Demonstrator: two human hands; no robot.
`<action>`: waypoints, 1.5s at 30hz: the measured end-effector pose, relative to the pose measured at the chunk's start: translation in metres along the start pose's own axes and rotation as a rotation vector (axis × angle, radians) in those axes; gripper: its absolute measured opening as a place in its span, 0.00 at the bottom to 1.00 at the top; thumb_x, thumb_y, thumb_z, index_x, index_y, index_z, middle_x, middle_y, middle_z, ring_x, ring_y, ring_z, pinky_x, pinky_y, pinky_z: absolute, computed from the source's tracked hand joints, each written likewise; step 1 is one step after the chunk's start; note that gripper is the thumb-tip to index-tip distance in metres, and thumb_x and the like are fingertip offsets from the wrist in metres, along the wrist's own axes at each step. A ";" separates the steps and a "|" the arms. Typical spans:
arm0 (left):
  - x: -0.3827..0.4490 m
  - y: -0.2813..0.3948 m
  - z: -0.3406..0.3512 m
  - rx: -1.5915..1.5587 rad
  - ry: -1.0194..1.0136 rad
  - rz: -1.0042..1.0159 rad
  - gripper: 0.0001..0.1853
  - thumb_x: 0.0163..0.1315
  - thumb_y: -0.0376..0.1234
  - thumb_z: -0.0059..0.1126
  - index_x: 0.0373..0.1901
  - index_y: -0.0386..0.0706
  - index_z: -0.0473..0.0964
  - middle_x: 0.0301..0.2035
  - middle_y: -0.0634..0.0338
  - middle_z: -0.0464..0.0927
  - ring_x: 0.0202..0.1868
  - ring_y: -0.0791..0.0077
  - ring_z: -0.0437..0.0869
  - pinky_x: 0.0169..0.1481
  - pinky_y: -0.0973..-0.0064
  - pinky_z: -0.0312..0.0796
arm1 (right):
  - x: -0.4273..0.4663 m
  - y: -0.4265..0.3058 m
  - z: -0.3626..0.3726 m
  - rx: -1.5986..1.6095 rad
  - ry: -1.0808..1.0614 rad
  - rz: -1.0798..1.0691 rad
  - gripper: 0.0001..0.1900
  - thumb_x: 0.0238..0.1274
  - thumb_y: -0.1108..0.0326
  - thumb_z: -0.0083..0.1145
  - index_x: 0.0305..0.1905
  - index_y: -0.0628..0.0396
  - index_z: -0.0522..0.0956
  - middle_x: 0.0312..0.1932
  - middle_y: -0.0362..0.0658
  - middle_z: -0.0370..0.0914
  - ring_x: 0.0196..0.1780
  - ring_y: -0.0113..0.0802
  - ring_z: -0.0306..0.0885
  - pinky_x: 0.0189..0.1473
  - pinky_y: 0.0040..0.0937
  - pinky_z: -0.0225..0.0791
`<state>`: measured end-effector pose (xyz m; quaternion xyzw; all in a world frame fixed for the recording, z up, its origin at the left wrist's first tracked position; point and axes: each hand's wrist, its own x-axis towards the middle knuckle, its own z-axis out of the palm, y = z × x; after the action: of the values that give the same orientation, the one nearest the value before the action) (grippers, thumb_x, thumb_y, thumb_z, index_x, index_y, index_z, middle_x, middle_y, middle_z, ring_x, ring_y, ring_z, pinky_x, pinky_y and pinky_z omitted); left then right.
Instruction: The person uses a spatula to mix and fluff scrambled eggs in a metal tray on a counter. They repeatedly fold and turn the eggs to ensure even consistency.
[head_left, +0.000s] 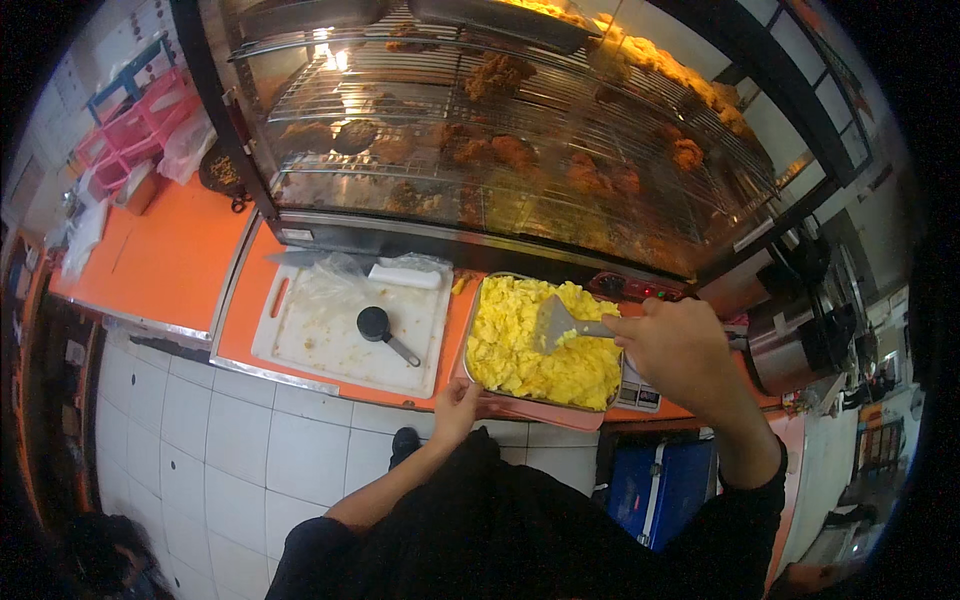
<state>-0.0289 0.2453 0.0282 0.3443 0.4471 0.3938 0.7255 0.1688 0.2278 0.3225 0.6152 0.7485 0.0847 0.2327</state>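
My right hand (671, 352) grips the handle of a flat grey spatula (555, 324). The spatula's blade rests on a heap of scrambled eggs (517, 360), with a few bits of egg stuck to it. The eggs fill a shallow metal tray (469, 369), which stands on a pink tray (555, 416) at the counter's front edge. At the near left corner, my left hand (455, 411) pinches the tray's rim; which of the two trays the fingers hold is hard to tell.
Left of the eggs lies a white cutting board (330, 367) bearing a black measuring scoop (373, 324), a white-handled knife (405, 277) and a plastic bag (330, 281). Behind stands a glass food warmer (480, 240) with fried food. A digital scale (637, 396) and metal pot (787, 345) are at right.
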 end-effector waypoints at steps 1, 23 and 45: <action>0.001 0.001 -0.001 0.001 -0.011 -0.022 0.11 0.65 0.36 0.53 0.34 0.35 0.70 0.28 0.57 0.77 0.30 0.74 0.80 0.33 0.77 0.75 | 0.006 -0.003 0.013 -0.013 -0.035 0.015 0.15 0.62 0.56 0.50 0.52 0.39 0.79 0.24 0.43 0.76 0.29 0.39 0.78 0.29 0.37 0.69; 0.000 0.001 -0.002 0.076 -0.016 -0.010 0.11 0.68 0.36 0.49 0.36 0.36 0.67 0.33 0.51 0.79 0.31 0.64 0.85 0.34 0.73 0.78 | -0.007 0.024 0.104 0.156 -0.092 0.253 0.11 0.55 0.56 0.56 0.43 0.38 0.84 0.25 0.44 0.79 0.31 0.42 0.79 0.32 0.41 0.69; 0.023 -0.023 -0.026 0.037 0.049 -0.010 0.15 0.65 0.41 0.51 0.44 0.37 0.71 0.32 0.55 0.79 0.31 0.67 0.83 0.28 0.73 0.76 | -0.073 0.075 0.060 0.338 -0.145 0.208 0.22 0.54 0.65 0.54 0.56 0.34 0.76 0.31 0.47 0.80 0.37 0.43 0.80 0.38 0.42 0.73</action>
<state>-0.0401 0.2592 -0.0100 0.3458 0.4739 0.3902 0.7096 0.2720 0.1648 0.3186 0.7238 0.6659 -0.0631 0.1697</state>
